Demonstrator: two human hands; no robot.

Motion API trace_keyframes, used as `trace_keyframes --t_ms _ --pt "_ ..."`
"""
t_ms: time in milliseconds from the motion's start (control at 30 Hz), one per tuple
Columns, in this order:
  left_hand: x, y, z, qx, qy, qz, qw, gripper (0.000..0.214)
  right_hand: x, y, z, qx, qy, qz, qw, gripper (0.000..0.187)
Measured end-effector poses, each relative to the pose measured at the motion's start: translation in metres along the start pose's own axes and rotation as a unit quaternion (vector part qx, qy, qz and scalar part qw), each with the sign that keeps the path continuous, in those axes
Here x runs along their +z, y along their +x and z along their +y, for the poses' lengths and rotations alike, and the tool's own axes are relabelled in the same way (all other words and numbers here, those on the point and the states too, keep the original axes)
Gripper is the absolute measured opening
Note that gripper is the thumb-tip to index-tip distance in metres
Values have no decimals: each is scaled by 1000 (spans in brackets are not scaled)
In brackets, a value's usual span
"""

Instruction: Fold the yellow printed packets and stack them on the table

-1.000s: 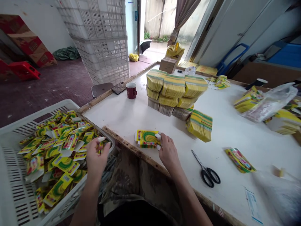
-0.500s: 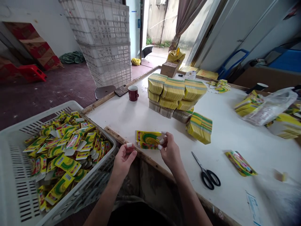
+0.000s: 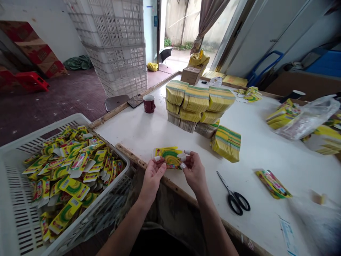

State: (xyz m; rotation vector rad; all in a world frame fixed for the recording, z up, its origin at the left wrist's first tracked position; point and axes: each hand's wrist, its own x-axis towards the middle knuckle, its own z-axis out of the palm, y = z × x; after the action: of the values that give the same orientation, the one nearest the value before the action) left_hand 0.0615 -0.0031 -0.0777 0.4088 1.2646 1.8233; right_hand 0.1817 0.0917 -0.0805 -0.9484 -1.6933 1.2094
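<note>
A small yellow and green printed carton is held at the table's near edge, between my two hands. My left hand pinches its left end with thumb and fingers. At the other end, my right hand grips it by the open white flaps. White tape or covers wrap some fingertips on both hands. Behind the carton, part of another flat yellow piece shows, mostly hidden. To the left, a white plastic basket holds a heap of similar cartons.
Bundled stacks of flat yellow cartons stand mid-table, with one bundle in front. Black-handled scissors and a colourful packet lie to the right. A maroon mug and a phone are at the left edge.
My left hand has moved right and up from beside the table edge and now grips the carton's left end. My right hand stays on the right end. The view has shifted slightly.
</note>
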Motion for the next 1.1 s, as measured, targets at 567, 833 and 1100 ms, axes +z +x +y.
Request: trace_keyframes --t_ms 567,833,1100 --pt "-5 -11 12 52 79 6 996 57 -24 -6 -31 30 204 69 976 27" --pt "10 -34 34 105 -165 27 980 57 44 -65 -42 105 283 -73 951 28" --pt "7 -33 35 123 -159 93 975 59 42 -76 -54 95 125 -105 982 30"
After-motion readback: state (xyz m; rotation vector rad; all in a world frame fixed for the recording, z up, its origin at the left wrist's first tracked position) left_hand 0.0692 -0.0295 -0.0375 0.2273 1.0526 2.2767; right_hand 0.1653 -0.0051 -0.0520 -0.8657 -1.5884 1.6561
